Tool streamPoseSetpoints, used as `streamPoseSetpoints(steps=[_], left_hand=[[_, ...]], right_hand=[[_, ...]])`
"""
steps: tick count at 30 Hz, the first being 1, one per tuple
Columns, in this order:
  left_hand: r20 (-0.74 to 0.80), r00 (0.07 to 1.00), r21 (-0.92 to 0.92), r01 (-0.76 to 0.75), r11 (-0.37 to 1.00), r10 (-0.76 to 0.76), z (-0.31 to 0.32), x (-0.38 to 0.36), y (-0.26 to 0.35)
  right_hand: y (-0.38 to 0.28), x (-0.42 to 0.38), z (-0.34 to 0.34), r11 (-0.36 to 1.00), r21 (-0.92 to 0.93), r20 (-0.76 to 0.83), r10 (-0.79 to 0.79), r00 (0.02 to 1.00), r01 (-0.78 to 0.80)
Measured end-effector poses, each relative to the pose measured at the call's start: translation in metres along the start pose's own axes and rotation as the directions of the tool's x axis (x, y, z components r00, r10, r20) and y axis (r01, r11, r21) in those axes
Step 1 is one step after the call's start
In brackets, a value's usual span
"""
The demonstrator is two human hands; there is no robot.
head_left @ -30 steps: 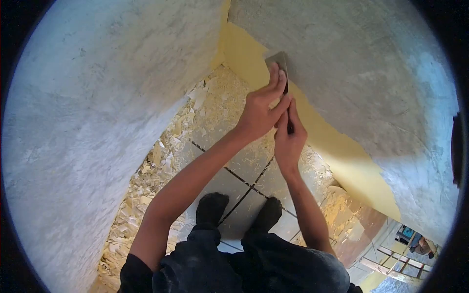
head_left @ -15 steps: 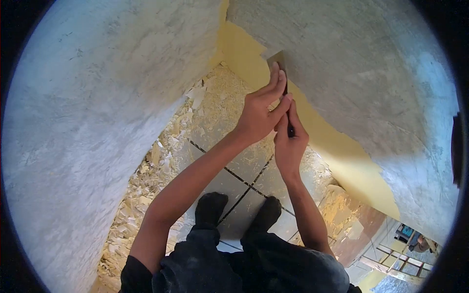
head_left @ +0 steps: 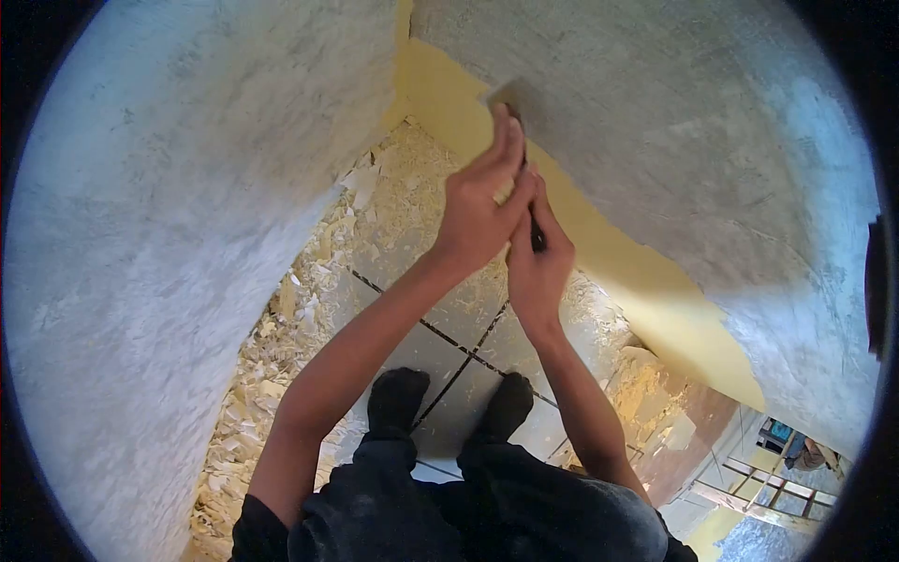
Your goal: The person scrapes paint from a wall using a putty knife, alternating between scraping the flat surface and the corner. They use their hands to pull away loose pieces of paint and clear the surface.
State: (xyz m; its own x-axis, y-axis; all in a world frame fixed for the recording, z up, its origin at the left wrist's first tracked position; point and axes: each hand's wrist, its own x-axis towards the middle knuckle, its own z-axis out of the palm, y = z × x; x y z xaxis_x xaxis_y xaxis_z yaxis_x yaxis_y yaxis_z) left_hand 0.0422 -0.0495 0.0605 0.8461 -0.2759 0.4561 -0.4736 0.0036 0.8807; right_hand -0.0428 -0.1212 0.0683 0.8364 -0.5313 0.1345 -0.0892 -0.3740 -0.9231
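A scraper with a flat metal blade (head_left: pixel 511 95) and a dark handle lies against the right wall, at the border between bare grey plaster (head_left: pixel 637 122) and a strip of yellow paint (head_left: pixel 599 234). My left hand (head_left: pixel 482 206) presses its fingertips on the scraper near the blade, with the thumb lower on the handle. Just below and to the right, my right hand (head_left: pixel 543 258) is wrapped round the handle, whose dark end shows by the palm. Both hands touch each other.
Paint flakes (head_left: pixel 253 393) are heaped along the left wall (head_left: pixel 159 234) and in the corner. Two feet in dark socks stand on the grey tiled floor (head_left: pixel 449 323). At the lower right are a wooden lattice (head_left: pixel 763 492) and small items.
Both hands and the scraper now appear further left and slightly higher in view. The camera view has also shifted a little. The grip looks the same.
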Motion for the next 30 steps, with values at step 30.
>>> streamPoseSetpoints(steps=[30], left_hand=[[0.032, 0.993, 0.101, -0.118, 0.988, 0.115, -0.003, 0.006, -0.006]], right_hand=[[-0.004, 0.007, 0.003, 0.992, 0.024, 0.016, 0.123, 0.992, -0.123]])
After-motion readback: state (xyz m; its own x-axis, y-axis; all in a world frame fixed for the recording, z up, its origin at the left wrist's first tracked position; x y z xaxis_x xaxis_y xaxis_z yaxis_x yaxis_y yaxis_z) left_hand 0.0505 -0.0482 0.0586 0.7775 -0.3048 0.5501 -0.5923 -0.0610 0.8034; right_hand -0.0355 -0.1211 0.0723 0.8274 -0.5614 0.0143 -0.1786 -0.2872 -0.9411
